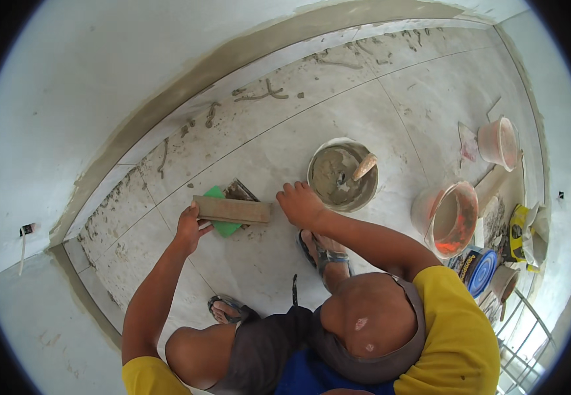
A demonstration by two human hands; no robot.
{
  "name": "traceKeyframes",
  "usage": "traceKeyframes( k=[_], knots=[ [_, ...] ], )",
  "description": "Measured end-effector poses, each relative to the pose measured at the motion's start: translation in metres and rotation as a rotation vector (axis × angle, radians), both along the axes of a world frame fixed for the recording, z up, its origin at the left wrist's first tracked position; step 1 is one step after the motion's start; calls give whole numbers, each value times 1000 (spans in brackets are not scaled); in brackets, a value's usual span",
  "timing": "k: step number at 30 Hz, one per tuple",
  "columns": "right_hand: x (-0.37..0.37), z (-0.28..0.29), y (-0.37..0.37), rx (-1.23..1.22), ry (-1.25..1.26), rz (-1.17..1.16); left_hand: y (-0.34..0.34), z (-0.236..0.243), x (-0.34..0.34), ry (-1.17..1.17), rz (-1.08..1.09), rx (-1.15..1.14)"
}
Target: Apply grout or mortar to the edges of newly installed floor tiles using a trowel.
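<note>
My left hand (190,227) grips the left end of a long, narrow brown tile strip (233,210), held level just above the floor. My right hand (302,204) is closed at the strip's right end. Under the strip lie a green pad (225,228) and a mortar-smeared trowel (241,191) on the pale floor tiles. Just right of my right hand stands a round bucket of grey mortar (338,178) with a wooden tool handle (365,166) sticking out of it. I am squatting, with both sandalled feet below the strip.
A grey mortar band (187,85) runs along the base of the white wall, above a row of skirting tiles. Two translucent orange buckets (453,217) (499,141), a blue-lidded tin (479,270) and a yellow bag (519,230) stand at the right. A metal railing (525,329) is at lower right.
</note>
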State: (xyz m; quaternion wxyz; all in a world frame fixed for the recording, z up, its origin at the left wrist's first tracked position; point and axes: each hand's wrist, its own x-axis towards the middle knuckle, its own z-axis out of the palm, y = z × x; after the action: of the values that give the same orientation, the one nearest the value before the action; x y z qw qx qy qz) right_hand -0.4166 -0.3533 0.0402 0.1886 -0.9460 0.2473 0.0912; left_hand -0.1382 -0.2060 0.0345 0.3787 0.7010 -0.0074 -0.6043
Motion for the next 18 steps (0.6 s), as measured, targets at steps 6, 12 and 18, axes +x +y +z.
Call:
traceKeyframes(
  k=[6, 12, 18],
  knots=[
    [35, -39, -32, 526, -195, -466, -38, 0, -9, -35, -145, 92],
    [65, -52, -32, 717, -147, -807, -61, -7, -37, -41, -147, 85],
    [60, -77, -35, 831, -186, -842, -53, -15, -36, 37, -60, 11]
  ],
)
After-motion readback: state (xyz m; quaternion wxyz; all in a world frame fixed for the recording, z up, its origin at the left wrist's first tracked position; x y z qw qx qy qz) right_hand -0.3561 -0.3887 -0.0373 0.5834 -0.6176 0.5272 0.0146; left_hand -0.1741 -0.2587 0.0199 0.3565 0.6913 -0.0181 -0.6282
